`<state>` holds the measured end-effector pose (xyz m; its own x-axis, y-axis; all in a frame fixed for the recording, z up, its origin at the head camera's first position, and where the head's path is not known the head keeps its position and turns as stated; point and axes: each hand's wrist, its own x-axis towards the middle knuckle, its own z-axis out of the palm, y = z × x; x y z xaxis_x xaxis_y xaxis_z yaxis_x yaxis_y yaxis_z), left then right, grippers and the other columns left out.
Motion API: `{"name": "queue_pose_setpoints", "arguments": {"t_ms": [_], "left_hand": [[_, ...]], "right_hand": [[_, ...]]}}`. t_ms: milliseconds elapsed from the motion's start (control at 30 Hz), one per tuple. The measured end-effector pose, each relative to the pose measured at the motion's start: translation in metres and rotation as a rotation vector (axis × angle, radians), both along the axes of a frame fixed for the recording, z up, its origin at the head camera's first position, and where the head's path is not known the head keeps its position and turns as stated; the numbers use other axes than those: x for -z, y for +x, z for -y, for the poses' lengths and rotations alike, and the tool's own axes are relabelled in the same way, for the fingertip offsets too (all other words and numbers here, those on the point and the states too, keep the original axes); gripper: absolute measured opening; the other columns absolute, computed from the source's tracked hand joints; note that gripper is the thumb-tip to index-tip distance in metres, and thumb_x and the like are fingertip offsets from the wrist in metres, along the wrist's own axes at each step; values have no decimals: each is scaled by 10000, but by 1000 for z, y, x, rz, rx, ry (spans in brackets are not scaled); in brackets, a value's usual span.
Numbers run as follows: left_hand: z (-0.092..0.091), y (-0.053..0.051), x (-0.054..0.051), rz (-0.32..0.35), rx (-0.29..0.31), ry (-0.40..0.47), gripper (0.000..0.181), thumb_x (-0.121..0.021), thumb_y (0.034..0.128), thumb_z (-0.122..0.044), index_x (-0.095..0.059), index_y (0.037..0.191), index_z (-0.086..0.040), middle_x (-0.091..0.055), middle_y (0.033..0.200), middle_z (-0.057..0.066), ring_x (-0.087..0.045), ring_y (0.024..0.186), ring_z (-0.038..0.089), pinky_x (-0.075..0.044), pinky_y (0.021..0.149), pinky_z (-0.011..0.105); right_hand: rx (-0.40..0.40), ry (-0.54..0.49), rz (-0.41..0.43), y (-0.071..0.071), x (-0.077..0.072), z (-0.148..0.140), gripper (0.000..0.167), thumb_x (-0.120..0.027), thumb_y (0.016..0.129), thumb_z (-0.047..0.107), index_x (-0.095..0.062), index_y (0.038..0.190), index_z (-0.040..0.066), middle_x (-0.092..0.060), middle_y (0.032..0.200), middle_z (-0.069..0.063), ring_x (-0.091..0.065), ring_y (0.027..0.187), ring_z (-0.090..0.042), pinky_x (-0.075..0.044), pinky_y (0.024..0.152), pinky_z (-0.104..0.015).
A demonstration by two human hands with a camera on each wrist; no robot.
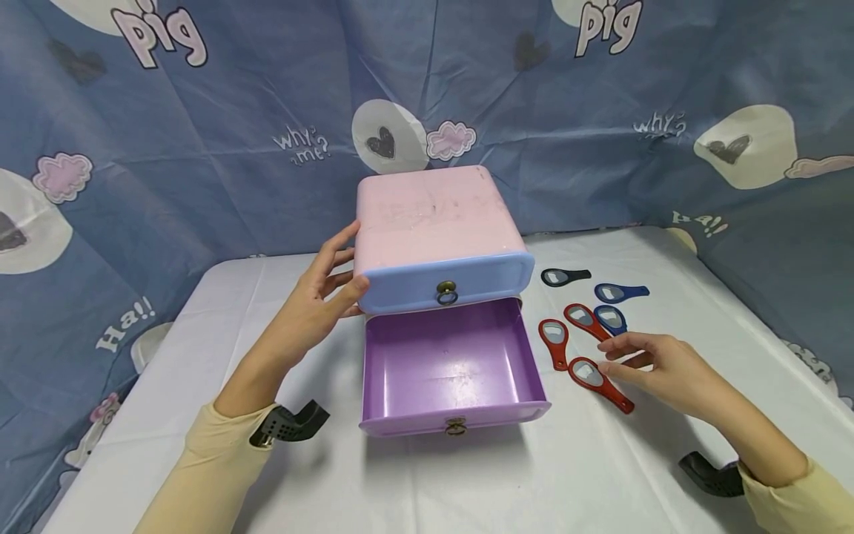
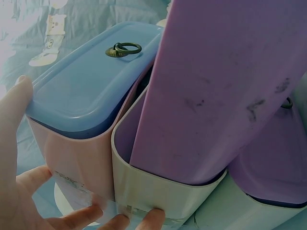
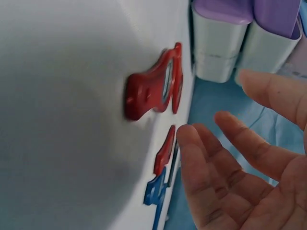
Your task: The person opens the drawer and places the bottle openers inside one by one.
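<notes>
A stacked drawer unit has a pink top tier with a blue drawer front, shut. Below it, a purple drawer is pulled out and shows a bare inside. My left hand rests against the unit's left side, fingers spread and thumb at the blue front's edge. Over the magnifying glasses on the right hovers my right hand, fingers loosely bent and holding nothing. Nearest to it lies a red magnifying glass; two more red ones lie beside it.
Two blue magnifying glasses and a black one lie farther back on the white tablecloth. A lower purple drawer front is shut beneath the pulled-out one. Printed blue cloth hangs behind the table.
</notes>
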<state>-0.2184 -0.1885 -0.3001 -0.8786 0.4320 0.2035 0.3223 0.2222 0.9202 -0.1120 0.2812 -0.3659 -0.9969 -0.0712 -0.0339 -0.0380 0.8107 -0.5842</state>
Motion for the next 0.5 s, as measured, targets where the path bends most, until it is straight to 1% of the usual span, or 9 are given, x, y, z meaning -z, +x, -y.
{"name": "queue_pose_setpoints", "arguments": {"t_ms": [133, 367, 500], "left_hand": [[0, 0, 0, 1, -1, -1, 708, -598, 1110, -315, -229, 1688, -492, -285, 1719, 121, -427, 1533, 381, -611, 984, 428], [-1, 0, 0, -8, -5, -11, 718, -608, 1104, -339, -222, 1691, -488, -278, 1726, 126, -403, 1555, 408, -572, 1043, 612], [-1, 0, 0, -9, -6, -13, 719, -607, 1103, -340, -221, 1690, -491, -277, 1727, 126, -400, 1558, 411, -564, 1048, 629]], "right_hand": [[-13, 15, 24, -3, 6, -5, 372, -802, 977, 362, -763, 1247, 109, -803, 1123, -51, -746, 942, -156, -526, 684, -258], [-36, 25, 74, -9, 12, -10, 432, -821, 956, 359, -758, 1259, 58, -775, 1126, -67, -719, 924, -148, -529, 681, -249], [-40, 41, 87, -11, 13, -10, 435, -821, 955, 351, -761, 1252, 39, -766, 1089, -44, -659, 878, -133, -503, 650, -249]]}}
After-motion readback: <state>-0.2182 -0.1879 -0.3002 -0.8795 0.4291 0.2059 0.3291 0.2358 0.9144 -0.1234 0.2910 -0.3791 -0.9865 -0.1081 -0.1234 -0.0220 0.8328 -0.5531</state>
